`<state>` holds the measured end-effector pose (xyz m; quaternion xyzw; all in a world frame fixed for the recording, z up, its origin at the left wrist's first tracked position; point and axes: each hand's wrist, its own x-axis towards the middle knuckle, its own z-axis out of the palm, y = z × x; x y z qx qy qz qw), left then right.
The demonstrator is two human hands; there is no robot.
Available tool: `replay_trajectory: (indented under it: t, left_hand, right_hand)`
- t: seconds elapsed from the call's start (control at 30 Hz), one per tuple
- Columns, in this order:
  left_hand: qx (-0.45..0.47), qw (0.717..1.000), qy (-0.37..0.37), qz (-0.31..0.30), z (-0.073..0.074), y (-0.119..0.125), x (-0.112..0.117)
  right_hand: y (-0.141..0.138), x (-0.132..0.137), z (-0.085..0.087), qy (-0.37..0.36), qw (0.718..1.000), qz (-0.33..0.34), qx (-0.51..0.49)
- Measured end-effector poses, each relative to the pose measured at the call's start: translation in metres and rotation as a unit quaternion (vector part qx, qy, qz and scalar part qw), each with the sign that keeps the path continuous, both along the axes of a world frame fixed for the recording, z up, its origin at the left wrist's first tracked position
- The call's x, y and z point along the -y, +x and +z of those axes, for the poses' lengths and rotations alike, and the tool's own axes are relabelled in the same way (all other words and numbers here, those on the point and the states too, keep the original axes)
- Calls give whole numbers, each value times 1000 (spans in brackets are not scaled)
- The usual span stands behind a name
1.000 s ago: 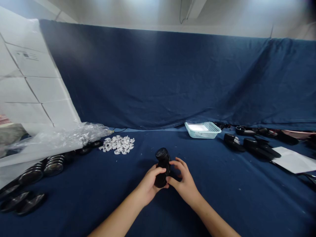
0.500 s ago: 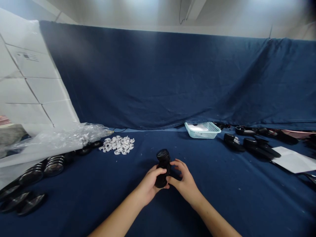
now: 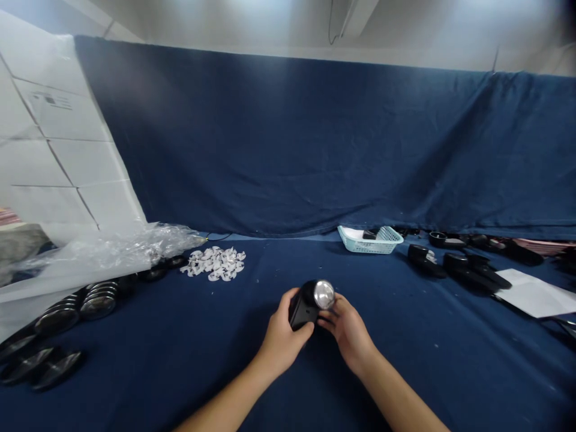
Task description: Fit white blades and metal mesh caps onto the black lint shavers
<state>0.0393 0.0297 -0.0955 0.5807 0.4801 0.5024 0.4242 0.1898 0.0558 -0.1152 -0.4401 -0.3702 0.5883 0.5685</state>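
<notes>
A black flashlight with a round, shiny lens head is held above the blue cloth, its lens facing up and towards me. My left hand wraps around its body, thumb across the front. On the other side, my right hand has curled fingers at the lens head and the body's right edge. Part of the flashlight's lower body is hidden behind my left hand.
Small white plastic parts lie heaped left of centre. Black round lamp parts line the left side beside clear plastic wrap. A light blue basket stands at the back; black housings and white paper lie right.
The flashlight has turned in my hands, so its shiny lens now faces me. My left hand's grip has shifted around the body. A black piece now shows in the basket.
</notes>
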Motion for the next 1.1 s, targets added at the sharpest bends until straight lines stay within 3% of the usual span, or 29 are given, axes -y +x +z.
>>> replay_trajectory:
  t: [0.07, 0.17, 0.37, 0.43, 0.5, 0.63, 0.87, 1.0, 1.1]
  left_hand:
    - [-68, 996, 60, 6, -1, -1, 2]
    - [-115, 989, 89, 4, -1, -2, 5]
    - [-62, 996, 71, -3, 2, -1, 6]
    - [-30, 999, 27, -21, 4, -1, 4]
    - [28, 995, -76, -55, 6, -1, 2]
    - [148, 944, -268, -120, 7, -4, -2]
    - [226, 896, -342, -172, 8, -11, -8]
    - [232, 886, -353, -192, 4, -11, -8]
    - [216, 888, -359, -189, -7, -8, -10]
  right_hand:
    - [1, -2, -2, -21, 999, 18, -29]
    - [2, -4, -4, -36, 998, 30, -50]
    - [5, -3, -2, -59, 994, 52, -79]
    - [4, -3, 0, -55, 993, 62, -81]
    - [3, -3, 3, -47, 993, 74, -74]
    - [1, 1, 9, -29, 995, 86, -50]
    - [-5, 10, 18, 62, 995, 73, 15]
    - [-5, 5, 10, 73, 994, -1, 85]
    - [5, -14, 7, 71, 987, -58, 134]
